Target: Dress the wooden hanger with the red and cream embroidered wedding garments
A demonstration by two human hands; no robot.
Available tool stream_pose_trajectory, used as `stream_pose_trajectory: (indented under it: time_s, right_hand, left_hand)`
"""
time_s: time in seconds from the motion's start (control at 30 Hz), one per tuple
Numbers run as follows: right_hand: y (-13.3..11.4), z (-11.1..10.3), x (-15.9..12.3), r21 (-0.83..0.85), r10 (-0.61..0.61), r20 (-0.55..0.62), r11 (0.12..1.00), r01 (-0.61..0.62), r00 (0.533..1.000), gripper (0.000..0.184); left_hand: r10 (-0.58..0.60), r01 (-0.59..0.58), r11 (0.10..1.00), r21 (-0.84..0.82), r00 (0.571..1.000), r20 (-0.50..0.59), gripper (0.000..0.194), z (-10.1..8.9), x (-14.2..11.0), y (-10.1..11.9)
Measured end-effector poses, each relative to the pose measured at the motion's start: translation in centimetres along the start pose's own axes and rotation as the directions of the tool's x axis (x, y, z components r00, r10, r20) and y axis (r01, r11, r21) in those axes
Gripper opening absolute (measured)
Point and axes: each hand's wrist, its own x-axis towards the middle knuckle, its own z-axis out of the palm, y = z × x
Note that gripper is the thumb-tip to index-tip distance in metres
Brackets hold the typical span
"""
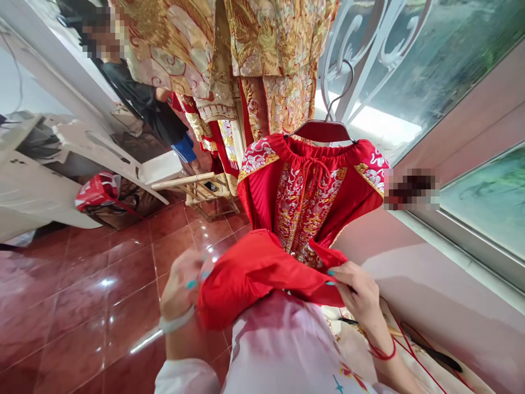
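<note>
A plain red cloth (254, 262) is stretched between my two hands, its kind of garment unclear. My right hand (359, 290) pinches the cloth's right end between thumb and fingers. At the left end, my left hand (180, 282) is slightly blurred, its fingers curled against the cloth's edge. Just beyond the cloth hangs a red embroidered garment (309, 202) with silver and gold patterns and a tied cord at the neck. It is on a dark red hanger (322, 131) hooked over white scrolled metalwork (356, 49). The red cloth hides the garment's lower part.
Gold embroidered garments (270, 49) hang at the back. A bamboo rack (209, 191) stands on the red tiled floor (123, 295). White chairs (98, 153), a red bag (98, 191) and a person in dark clothes (143, 98) are at left. A window ledge (463, 262) runs along the right.
</note>
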Motion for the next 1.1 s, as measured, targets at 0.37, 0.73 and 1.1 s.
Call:
stream_pose_trajectory:
  time_s: [0.37, 0.73, 1.1]
  right_hand:
    - [0.6, 0.9, 0.9, -0.143, -0.234, 0.111, 0.958, 0.248, 0.966, 0.023]
    - [6.8, 1.1, -2.0, 0.285, 0.080, 0.915, 0.565, -0.774, 0.396, 0.079]
    - [5.1, 12.4, 3.5, -0.005, 0.450, 0.143, 0.891, -0.454, 0.882, 0.006]
  left_hand:
    - [-0.657, 0.375, 0.747, 0.549, 0.287, 0.697, 0.044, 9.5, 5.6, -11.5]
    - [0.258, -0.684, 0.599, 0.416, 0.657, 0.709, 0.023, 10.2, 5.2, 1.6]
    - [-0.543, -0.135, 0.602, 0.787, 0.653, 0.527, 0.035, 2.0, 5.2, 5.9]
